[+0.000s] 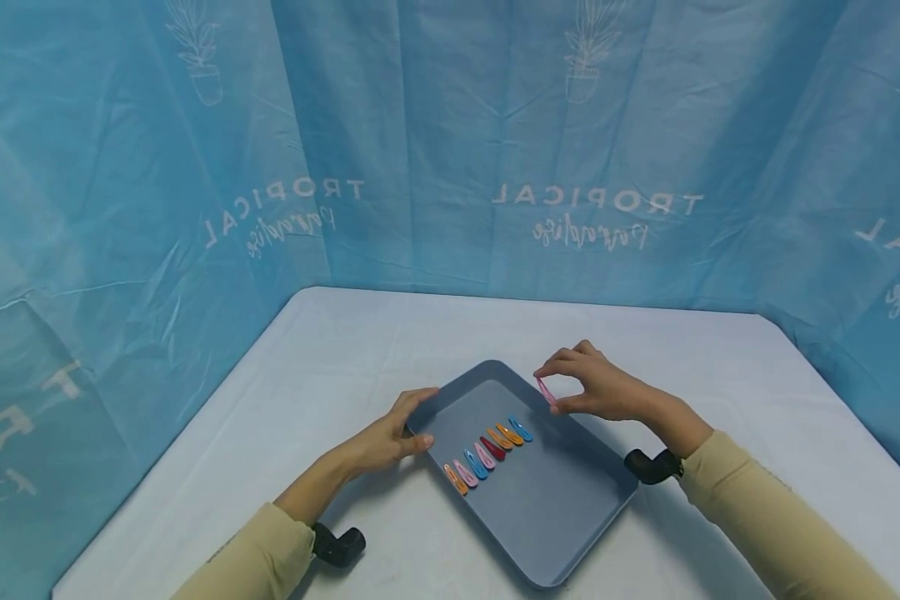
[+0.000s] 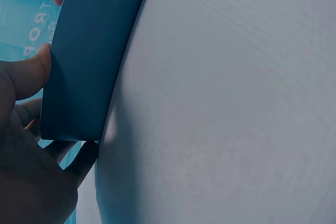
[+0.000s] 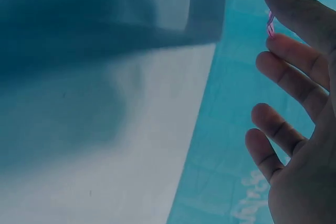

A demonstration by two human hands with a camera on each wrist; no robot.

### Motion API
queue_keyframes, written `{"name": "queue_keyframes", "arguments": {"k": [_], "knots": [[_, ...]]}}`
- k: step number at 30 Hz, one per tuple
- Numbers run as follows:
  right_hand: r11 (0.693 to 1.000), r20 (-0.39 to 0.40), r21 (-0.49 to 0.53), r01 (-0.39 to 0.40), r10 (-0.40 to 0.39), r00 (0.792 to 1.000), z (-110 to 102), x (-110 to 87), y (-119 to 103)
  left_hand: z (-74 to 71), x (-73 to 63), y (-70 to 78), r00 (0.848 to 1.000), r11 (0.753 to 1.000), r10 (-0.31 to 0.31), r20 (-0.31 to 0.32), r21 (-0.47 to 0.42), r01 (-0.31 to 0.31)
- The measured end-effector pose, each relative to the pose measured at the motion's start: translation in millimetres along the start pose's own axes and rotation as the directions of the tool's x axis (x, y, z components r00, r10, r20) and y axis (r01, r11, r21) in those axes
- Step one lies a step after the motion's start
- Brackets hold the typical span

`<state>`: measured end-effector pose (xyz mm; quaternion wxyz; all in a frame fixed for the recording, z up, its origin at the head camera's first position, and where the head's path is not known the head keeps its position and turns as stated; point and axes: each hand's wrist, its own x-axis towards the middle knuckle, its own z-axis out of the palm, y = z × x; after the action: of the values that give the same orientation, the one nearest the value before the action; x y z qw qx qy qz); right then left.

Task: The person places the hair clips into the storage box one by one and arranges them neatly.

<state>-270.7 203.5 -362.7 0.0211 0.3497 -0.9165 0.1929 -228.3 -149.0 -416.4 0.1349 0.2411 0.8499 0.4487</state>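
Note:
A grey-blue rectangular tray (image 1: pixel 562 492) lies turned at an angle on the table. My left hand (image 1: pixel 381 440) grips its left corner; in the left wrist view the thumb (image 2: pixel 37 72) is at the rim and the other fingers are around the outer wall. Above the tray's far right edge, my right hand (image 1: pixel 607 390) pinches a pink snap hair clip (image 1: pixel 545 390) between thumb and index finger. The other fingers are apart in the right wrist view. Inside the tray, a slanted row of several snap hair clips runs from an orange clip (image 1: pixel 455 479) to a blue clip (image 1: pixel 521 428).
A white-covered table (image 1: pixel 390 333) carries the tray. Blue curtains (image 1: pixel 450 150) with white lettering hang behind it and at both sides. A black wrist-worn device sits on each forearm, the right one (image 1: pixel 652 467) close to the tray's right corner.

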Motion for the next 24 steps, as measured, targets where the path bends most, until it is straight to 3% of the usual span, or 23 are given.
{"name": "queue_keyframes", "arguments": {"k": [15,24], "knots": [[0.985,0.176,-0.140,0.099,-0.074,0.982,32.7,20.7,-4.9,0.6,-0.7,1.2,1.000,1.000,-0.006,-0.013,0.003,0.006],[0.980,0.245,-0.174,0.099,-0.054,0.968,40.8,21.3,-5.0,1.4,0.1,-0.7,1.000,1.000,-0.014,-0.014,0.003,0.014]]}}
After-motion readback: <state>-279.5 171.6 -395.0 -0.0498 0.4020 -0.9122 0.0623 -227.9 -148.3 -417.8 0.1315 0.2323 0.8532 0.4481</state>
